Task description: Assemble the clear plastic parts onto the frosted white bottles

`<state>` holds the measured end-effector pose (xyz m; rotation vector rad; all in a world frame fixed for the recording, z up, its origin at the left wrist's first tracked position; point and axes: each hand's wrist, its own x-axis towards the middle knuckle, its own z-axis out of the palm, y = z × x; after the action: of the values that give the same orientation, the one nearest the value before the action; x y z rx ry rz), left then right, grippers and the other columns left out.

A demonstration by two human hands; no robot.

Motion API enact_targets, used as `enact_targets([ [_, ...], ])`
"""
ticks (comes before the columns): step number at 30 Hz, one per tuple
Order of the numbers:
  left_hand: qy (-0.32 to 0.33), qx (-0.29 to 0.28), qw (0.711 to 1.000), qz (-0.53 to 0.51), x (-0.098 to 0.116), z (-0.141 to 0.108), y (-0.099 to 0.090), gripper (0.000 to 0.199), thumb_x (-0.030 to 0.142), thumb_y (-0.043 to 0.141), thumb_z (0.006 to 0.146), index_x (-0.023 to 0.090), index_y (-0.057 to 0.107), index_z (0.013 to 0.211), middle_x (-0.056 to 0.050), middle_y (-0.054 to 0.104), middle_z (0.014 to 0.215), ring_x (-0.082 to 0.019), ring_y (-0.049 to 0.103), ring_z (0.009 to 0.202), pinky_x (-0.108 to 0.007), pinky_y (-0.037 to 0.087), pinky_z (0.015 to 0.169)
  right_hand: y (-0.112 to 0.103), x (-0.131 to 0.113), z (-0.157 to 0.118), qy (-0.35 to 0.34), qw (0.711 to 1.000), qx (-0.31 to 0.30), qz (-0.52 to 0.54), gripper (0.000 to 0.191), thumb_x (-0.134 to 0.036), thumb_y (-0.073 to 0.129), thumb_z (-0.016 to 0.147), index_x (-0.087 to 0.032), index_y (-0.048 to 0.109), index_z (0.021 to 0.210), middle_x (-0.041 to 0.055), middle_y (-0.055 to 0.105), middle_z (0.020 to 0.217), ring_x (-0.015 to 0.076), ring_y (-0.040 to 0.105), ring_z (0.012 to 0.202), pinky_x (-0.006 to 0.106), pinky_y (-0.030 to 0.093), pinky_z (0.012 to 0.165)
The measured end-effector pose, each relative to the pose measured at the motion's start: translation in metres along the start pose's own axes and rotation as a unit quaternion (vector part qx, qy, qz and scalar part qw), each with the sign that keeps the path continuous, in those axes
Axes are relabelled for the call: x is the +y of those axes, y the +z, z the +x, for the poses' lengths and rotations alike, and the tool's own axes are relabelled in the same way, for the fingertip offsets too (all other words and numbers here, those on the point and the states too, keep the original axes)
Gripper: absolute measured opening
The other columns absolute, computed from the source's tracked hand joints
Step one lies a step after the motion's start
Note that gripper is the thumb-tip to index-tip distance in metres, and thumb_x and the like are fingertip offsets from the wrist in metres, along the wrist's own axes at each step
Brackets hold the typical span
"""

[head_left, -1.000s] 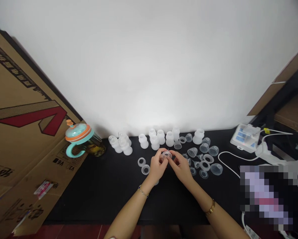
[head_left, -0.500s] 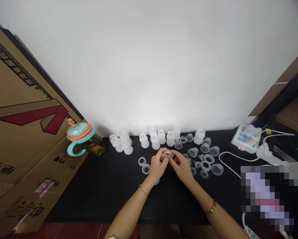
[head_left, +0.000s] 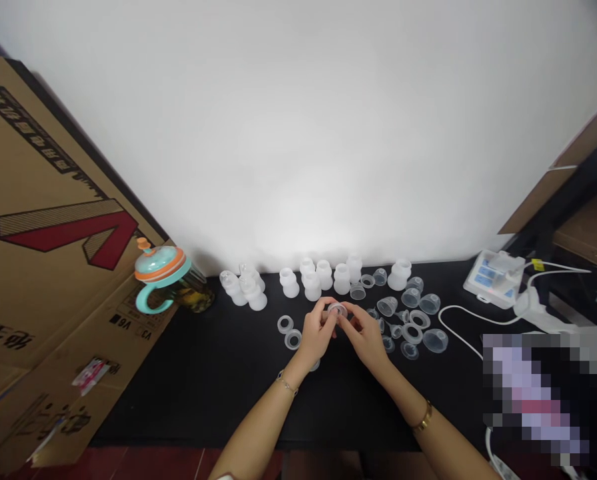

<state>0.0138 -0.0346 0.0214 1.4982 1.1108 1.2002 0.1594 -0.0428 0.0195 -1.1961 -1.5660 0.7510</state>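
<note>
Holding: fingers (head_left: 328, 312) of your left hand (head_left: 316, 333) and right hand (head_left: 365, 338) pinch a clear ring (head_left: 337, 310) narrowly.
Left loose: frosted bottles (head_left: 342, 279) at 12 o'clock, clear cups (head_left: 435, 341) at 2 o'clock.

A makeshift workroom, shown by a black table (head_left: 178, 400), white wall (head_left: 298, 133) and propped cardboard sheets (head_left: 53, 320).

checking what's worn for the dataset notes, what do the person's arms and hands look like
The left forearm and right forearm are bare, with no sleeves. The left hand has a thin metal chain bracelet at the wrist; the right hand has a thicker gold bracelet. Neither hand wears gloves.
</note>
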Motion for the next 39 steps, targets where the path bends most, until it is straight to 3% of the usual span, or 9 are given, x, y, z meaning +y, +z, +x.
enact_targets([
  [30, 0.004, 0.008, 1.0, -0.014, -0.0049, 0.0016, 0.0003, 0.031, 0.046, 0.052, 0.098, 0.018, 0.064, 0.101, 0.004, 0.057, 0.061, -0.01, 0.05, 0.048, -0.021, 0.039, 0.049, -0.0007, -0.0053, 0.0001, -0.002, 1.0, -0.01, 0.006, 0.03, -0.04, 0.059, 0.093, -0.017, 0.072, 0.107, 0.0028, 0.067, 0.076, 0.0131, 0.051, 0.054, 0.026, 0.038, 0.05],
  [39, 0.013, -0.001, 1.0, 0.003, -0.004, -0.0004, 0.0005, 0.03, 0.046, 0.05, 0.099, 0.02, 0.061, 0.109, 0.004, 0.057, 0.062, -0.012, 0.053, 0.051, -0.022, 0.042, 0.052, 0.0001, -0.0011, 0.0001, 0.002, 1.0, 0.0, 0.006, 0.033, -0.041, 0.059, 0.092, -0.017, 0.072, 0.109, 0.004, 0.069, 0.08, 0.0132, 0.051, 0.054, 0.026, 0.039, 0.05],
])
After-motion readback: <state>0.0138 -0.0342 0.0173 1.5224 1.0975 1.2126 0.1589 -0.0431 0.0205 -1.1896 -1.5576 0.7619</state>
